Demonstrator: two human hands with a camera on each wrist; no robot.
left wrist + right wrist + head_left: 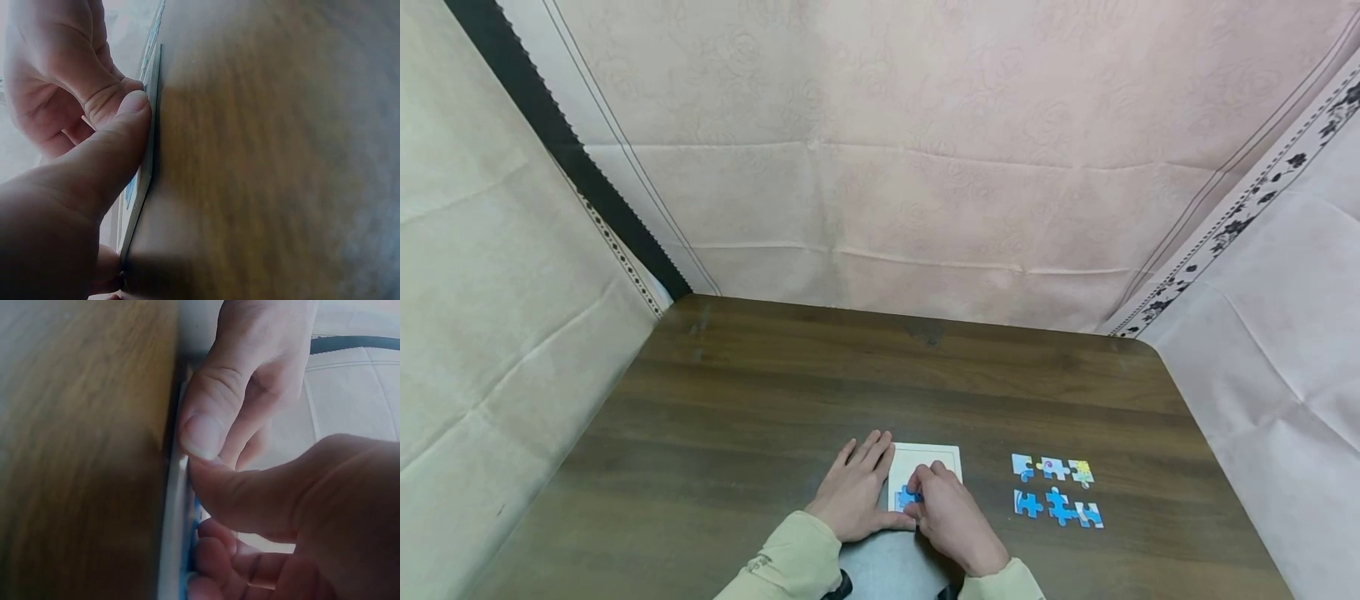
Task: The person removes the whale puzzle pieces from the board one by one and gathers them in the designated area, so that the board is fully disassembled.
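Pale patterned cloth panels (925, 208) are hanging along the far and side edges of a dark brown wood-grain worktop (700, 467). Wood is stretching from a thin white rectangular puzzle tray (927, 454) towards the far and left edges; the tray is lying by the middle of the near edge. To its right, well apart, six loose, mostly blue jigsaw pieces (1060, 505) are lying in two rows. The left hand (853, 492) is resting straight-fingered along the tray's left edge, thumb at the near edge, its grip released. The right hand (953, 515) is curling its fingers over a blue jigsaw piece (903, 498) in the tray's near-left corner; they are partly covering it, so I cannot tell whether that grip is pinching or only pressing. Pale yellow-green sleeves (801, 554) are running off the head view's bottom edge.
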